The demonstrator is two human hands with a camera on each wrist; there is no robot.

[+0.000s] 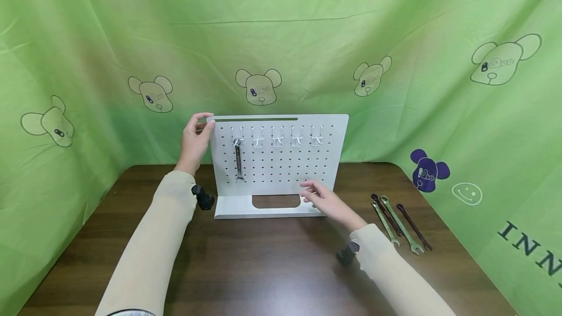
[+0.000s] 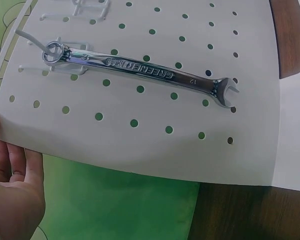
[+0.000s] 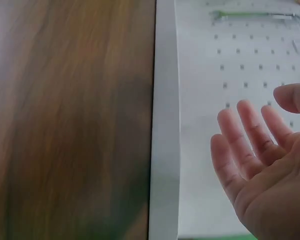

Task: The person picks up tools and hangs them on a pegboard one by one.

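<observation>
A white pegboard stand (image 1: 272, 169) stands upright on the table, with several wire hooks (image 1: 277, 138) in a row near its top. From the leftmost hook hangs a shiny combination wrench (image 2: 140, 67), ring end up and open jaw down; "12" is stamped on it. My left hand (image 1: 195, 140) grips the board's upper left corner, thumb in front and fingers behind. My right hand (image 1: 322, 200) holds nothing and hovers before the board's lower right part, fingers loosely bent and spread in the right wrist view.
On the table's right side lie several more combination wrenches (image 1: 401, 223), some green-silver and some dark reddish. The brown wooden table (image 1: 263, 267) is backed by a green curtain (image 1: 281, 38) printed with bear heads. The stand's base has a cut-out slot at its middle.
</observation>
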